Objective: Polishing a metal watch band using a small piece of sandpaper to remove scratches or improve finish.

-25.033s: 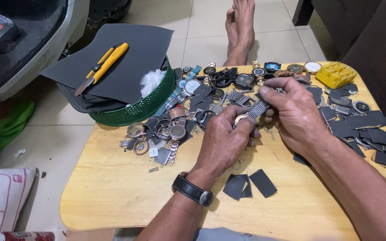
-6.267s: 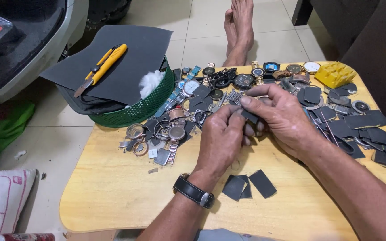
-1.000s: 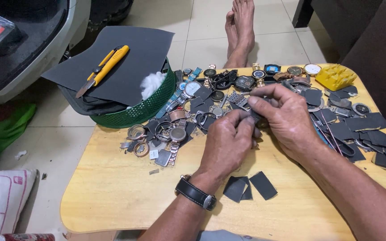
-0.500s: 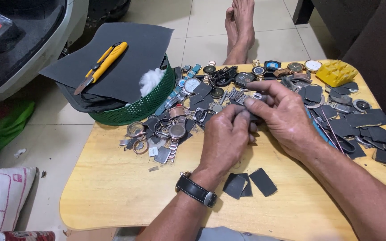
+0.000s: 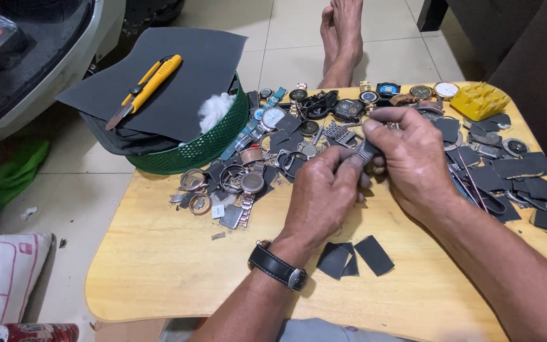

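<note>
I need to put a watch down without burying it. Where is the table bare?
Bare wood lies along the near-left of the table, between the green basket and the left hand. A smaller patch sits right of the dark squares. The far edge is crowded with watch parts, and the right edge with dark pieces.

Single head view, worn above near edge of wooden table (image 5: 159, 278). Looks down and forward, close over both hands. Floor and green basket (image 5: 204, 149) far left; bare feet (image 5: 343, 38) at far edge.
</note>
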